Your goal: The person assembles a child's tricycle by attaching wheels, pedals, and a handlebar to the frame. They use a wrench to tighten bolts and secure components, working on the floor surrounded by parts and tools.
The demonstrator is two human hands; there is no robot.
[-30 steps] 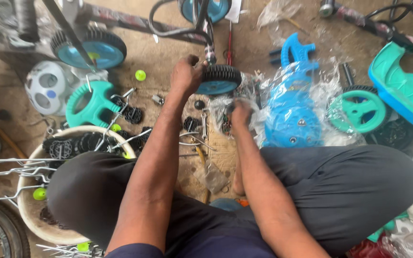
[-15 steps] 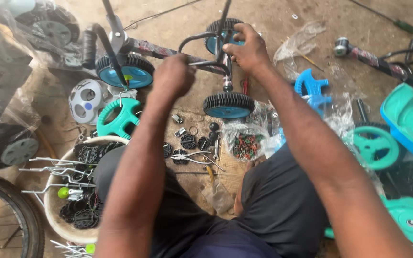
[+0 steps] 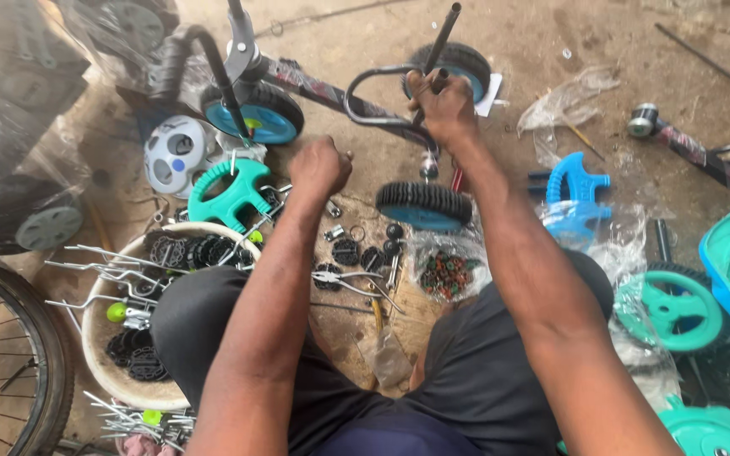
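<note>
A small tricycle frame [image 3: 323, 89] lies on the dirt floor in front of me, with a blue-hubbed front wheel [image 3: 255, 114] and a rear wheel [image 3: 458, 63]. My right hand [image 3: 445, 105] is closed around a black rod [image 3: 448, 29] where it meets the frame's grey loop. My left hand [image 3: 318, 165] is a fist just below the frame tube, and a thin metal tip sticks out of it. A loose black and blue wheel [image 3: 424, 205] stands under my right wrist.
Between my knees lie pliers [image 3: 340, 279], black caps and a bag of small nuts [image 3: 445, 274]. A white bowl [image 3: 95, 338] holds black parts and metal rods. A teal steering wheel [image 3: 228, 192], blue plastic part [image 3: 576, 190], teal wheel [image 3: 673, 308] and bicycle wheel [image 3: 44, 371] surround me.
Both hands rose from the loose parts on the floor to the tricycle frame. The right hand took hold of the black rod, and the left hand closed into a fist under the tube.
</note>
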